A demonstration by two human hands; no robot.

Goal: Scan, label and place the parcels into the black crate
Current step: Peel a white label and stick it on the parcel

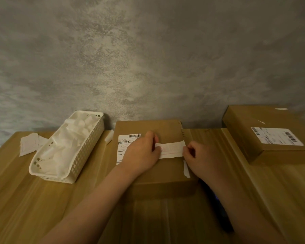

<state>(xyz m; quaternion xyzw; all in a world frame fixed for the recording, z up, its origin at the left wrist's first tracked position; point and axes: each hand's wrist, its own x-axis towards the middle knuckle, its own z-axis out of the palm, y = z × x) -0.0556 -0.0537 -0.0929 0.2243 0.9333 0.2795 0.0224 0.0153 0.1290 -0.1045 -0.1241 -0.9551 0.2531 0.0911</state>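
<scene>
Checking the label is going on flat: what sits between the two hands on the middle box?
In the head view, a white label strip spans the gap between left hand and right hand, lying on the middle box; each hand pinches one end.

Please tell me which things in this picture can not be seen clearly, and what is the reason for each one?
All in the head view:
- Shipping label on the middle parcel: partly covered by the left hand; its text is too small.
- White strip: both ends hidden by the hands; print too faint.
- Dark object: mostly behind the right forearm.
- Right parcel: cut off by the frame edge.
- Black crate: not in view.
</scene>
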